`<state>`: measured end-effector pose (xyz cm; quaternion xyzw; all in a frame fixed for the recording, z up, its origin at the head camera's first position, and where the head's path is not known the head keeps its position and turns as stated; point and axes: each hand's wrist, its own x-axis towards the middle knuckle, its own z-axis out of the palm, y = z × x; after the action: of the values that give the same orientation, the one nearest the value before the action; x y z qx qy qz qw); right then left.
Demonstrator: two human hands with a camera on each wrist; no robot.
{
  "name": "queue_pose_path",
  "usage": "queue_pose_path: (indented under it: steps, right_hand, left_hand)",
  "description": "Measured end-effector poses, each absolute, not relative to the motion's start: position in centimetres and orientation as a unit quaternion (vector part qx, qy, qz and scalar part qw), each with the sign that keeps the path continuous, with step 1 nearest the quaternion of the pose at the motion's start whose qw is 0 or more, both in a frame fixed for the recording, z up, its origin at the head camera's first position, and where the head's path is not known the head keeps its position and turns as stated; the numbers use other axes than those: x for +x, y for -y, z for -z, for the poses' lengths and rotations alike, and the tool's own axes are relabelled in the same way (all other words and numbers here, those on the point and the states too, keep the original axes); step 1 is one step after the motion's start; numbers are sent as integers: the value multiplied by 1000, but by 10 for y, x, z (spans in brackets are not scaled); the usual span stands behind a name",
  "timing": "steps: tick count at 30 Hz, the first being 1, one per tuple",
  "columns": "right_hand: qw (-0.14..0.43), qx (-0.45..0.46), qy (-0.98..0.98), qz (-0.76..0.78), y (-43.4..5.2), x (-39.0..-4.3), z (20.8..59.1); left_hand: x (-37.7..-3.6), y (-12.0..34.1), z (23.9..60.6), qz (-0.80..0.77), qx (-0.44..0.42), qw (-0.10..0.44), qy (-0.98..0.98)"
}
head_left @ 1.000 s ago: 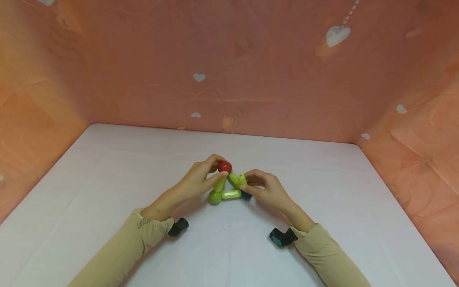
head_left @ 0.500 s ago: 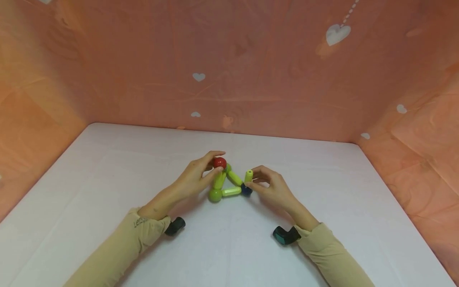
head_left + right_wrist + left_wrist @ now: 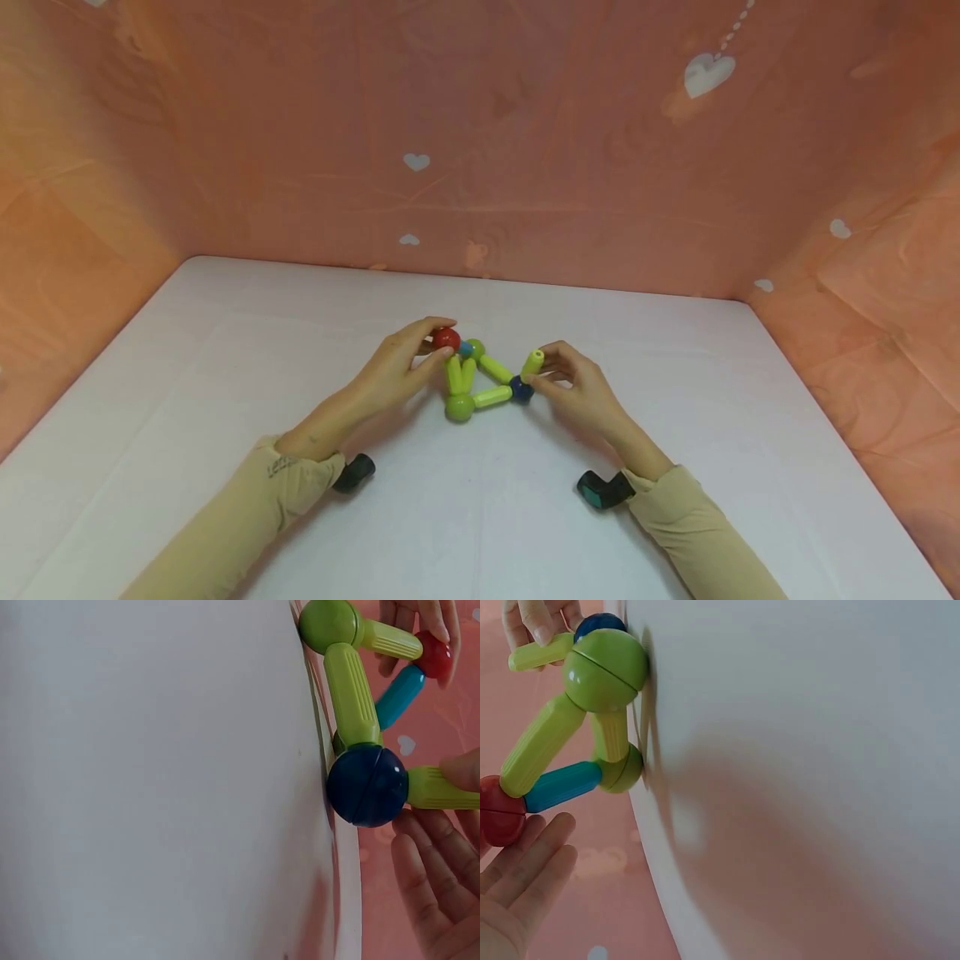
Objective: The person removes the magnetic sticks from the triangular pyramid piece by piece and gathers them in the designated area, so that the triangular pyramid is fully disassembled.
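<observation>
My left hand point(image 3: 397, 367) grips a red ball point(image 3: 446, 340) between thumb and fingers. A lime magnetic rod runs from that ball down to the front green ball point(image 3: 460, 407), and a blue rod point(image 3: 562, 786) joins it to the rear green ball point(image 3: 475, 349). On the table, lime rods link both green balls and a dark blue ball point(image 3: 367, 786) in a triangle. My right hand point(image 3: 577, 390) pinches another lime rod point(image 3: 533, 363), which stands tilted up from the dark blue ball with its upper end free.
The build rests on a white-covered table point(image 3: 480, 517). An orange cloth point(image 3: 480, 125) with white hearts hangs behind and at the sides. A black camera point(image 3: 355, 473) sits at the left wrist, another black camera point(image 3: 603, 492) at the right.
My left hand has moved left with the red ball, bringing the blue rod into view. My right hand has shifted right, and its lime rod has swung out from over the triangle.
</observation>
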<state>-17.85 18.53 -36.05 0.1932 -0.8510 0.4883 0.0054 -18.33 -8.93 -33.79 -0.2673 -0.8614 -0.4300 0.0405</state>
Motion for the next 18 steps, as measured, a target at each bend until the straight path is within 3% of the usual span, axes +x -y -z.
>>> queue_pose_path:
  steps: [18]
  right_hand:
    - [3,167,870,-465,-198,-179,356]
  left_hand:
    - [-183,103,342,412,-238,10,879]
